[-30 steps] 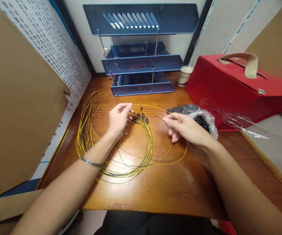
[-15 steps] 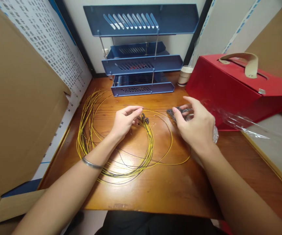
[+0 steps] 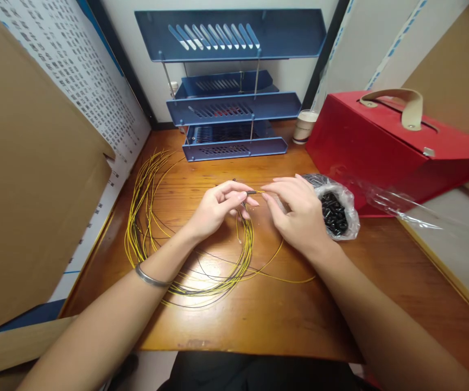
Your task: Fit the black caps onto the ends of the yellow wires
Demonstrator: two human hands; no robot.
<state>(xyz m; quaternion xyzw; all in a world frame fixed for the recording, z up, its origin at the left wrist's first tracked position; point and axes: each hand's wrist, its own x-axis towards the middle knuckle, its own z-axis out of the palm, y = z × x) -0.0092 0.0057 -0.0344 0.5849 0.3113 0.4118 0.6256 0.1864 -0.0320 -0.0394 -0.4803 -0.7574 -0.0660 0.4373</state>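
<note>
Left hand pinches a black piece, right hand the yellow wire at its three o'clock, over the desk; best hold both in line, pinched close, so it won't buckle

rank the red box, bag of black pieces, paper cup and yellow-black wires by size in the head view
1. Red box and yellow-black wires: too close to rank
2. Bag of black pieces
3. Paper cup
</note>
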